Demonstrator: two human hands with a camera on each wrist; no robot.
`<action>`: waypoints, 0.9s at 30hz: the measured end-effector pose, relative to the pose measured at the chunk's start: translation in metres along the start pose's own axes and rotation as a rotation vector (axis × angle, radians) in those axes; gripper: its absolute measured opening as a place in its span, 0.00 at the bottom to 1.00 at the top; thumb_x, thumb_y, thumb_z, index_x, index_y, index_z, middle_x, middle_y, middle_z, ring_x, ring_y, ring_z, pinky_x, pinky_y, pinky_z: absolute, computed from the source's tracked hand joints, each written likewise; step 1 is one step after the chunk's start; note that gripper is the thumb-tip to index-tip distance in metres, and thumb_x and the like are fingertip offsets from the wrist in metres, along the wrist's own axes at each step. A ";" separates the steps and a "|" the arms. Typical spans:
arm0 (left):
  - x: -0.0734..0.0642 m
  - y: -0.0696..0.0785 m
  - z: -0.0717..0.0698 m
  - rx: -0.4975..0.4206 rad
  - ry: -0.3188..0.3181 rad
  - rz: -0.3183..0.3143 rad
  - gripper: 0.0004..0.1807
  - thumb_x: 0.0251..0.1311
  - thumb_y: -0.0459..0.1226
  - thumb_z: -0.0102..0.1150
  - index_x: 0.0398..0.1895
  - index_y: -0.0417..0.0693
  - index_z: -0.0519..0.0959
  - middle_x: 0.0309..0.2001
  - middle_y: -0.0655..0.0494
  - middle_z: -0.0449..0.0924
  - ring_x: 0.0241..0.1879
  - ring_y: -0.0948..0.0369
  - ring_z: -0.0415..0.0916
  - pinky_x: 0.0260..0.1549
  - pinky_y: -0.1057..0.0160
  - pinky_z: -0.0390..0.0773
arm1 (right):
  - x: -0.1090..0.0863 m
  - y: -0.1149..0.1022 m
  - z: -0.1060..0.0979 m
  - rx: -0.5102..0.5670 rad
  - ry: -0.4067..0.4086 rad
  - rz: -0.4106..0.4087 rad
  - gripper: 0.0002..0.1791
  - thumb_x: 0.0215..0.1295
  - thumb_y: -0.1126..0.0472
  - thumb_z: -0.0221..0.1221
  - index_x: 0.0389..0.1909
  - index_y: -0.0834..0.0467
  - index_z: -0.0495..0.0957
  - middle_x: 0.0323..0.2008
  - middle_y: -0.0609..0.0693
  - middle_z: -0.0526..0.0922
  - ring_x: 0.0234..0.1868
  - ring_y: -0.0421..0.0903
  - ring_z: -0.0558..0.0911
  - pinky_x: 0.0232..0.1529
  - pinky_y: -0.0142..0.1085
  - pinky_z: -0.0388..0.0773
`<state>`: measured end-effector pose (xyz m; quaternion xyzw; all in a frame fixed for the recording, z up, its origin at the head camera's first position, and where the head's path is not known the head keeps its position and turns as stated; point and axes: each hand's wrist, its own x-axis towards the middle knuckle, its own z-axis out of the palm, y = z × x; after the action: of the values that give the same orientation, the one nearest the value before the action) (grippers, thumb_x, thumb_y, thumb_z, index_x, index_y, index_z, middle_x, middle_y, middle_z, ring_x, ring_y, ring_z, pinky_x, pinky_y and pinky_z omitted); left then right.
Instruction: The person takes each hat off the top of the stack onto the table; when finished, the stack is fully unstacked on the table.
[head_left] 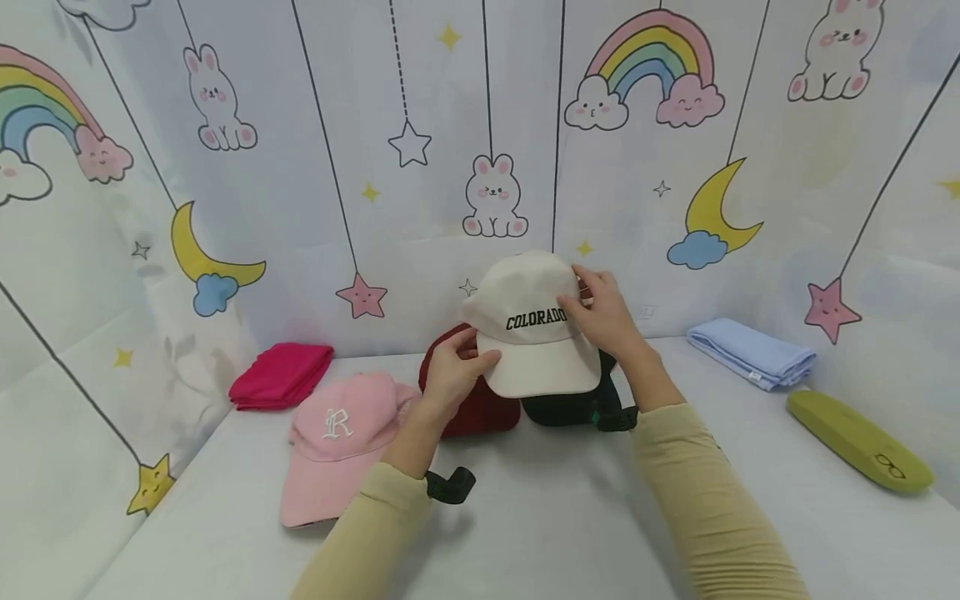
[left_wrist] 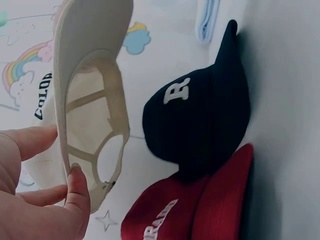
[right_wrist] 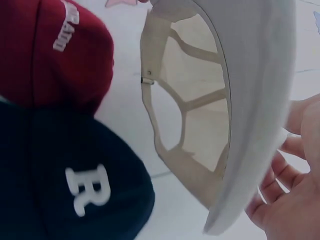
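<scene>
A cream baseball cap [head_left: 538,368] with black "COLORADO" lettering is held up, crown on top and brim toward me. My left hand [head_left: 452,377] pinches its left edge where brim meets crown, thumb in front. On the other side, my right hand [head_left: 604,313] grips the crown, its thumb by the last letters. Seen from the left wrist, the cap's hollow inside and back strap show. Behind and below it sit a dark red cap [head_left: 480,410] and a dark navy cap [left_wrist: 200,120] with a white R, both partly covered in the head view.
A pink cap [head_left: 351,427] lies at the left on the white table [head_left: 525,533], beside a folded magenta cloth [head_left: 281,377]. To the right are a folded light blue cloth [head_left: 750,353] and a green glasses case [head_left: 858,442]. A printed curtain [head_left: 420,250] hangs behind.
</scene>
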<state>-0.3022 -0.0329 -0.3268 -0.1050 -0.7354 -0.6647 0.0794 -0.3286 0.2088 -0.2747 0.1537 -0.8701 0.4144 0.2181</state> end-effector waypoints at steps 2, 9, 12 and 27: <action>0.001 0.000 0.007 0.004 -0.012 0.002 0.30 0.60 0.32 0.69 0.66 0.36 0.74 0.48 0.43 0.80 0.46 0.53 0.78 0.46 0.60 0.82 | -0.001 0.004 -0.007 -0.008 -0.001 0.004 0.34 0.76 0.60 0.56 0.76 0.68 0.56 0.60 0.70 0.62 0.58 0.64 0.70 0.57 0.58 0.72; 0.006 0.002 0.028 0.012 -0.076 0.039 0.30 0.62 0.32 0.67 0.68 0.38 0.72 0.49 0.43 0.80 0.47 0.53 0.78 0.46 0.60 0.82 | -0.005 0.016 -0.027 -0.034 0.022 0.017 0.34 0.77 0.60 0.55 0.76 0.68 0.55 0.61 0.71 0.62 0.59 0.65 0.70 0.57 0.59 0.71; 0.008 0.001 0.038 0.012 -0.102 0.050 0.30 0.63 0.32 0.66 0.69 0.41 0.72 0.50 0.44 0.79 0.46 0.54 0.78 0.45 0.61 0.82 | -0.008 0.022 -0.034 -0.044 0.031 0.033 0.34 0.77 0.59 0.55 0.76 0.68 0.55 0.61 0.71 0.62 0.60 0.66 0.70 0.58 0.59 0.71; 0.019 -0.003 0.079 0.027 -0.138 0.063 0.30 0.63 0.33 0.67 0.69 0.44 0.73 0.50 0.46 0.80 0.43 0.58 0.78 0.44 0.62 0.82 | -0.020 0.043 -0.063 -0.069 0.071 0.062 0.37 0.76 0.57 0.55 0.77 0.69 0.52 0.62 0.73 0.61 0.60 0.69 0.68 0.58 0.63 0.70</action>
<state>-0.3191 0.0464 -0.3331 -0.1726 -0.7444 -0.6430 0.0510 -0.3147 0.2864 -0.2781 0.1045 -0.8800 0.3956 0.2410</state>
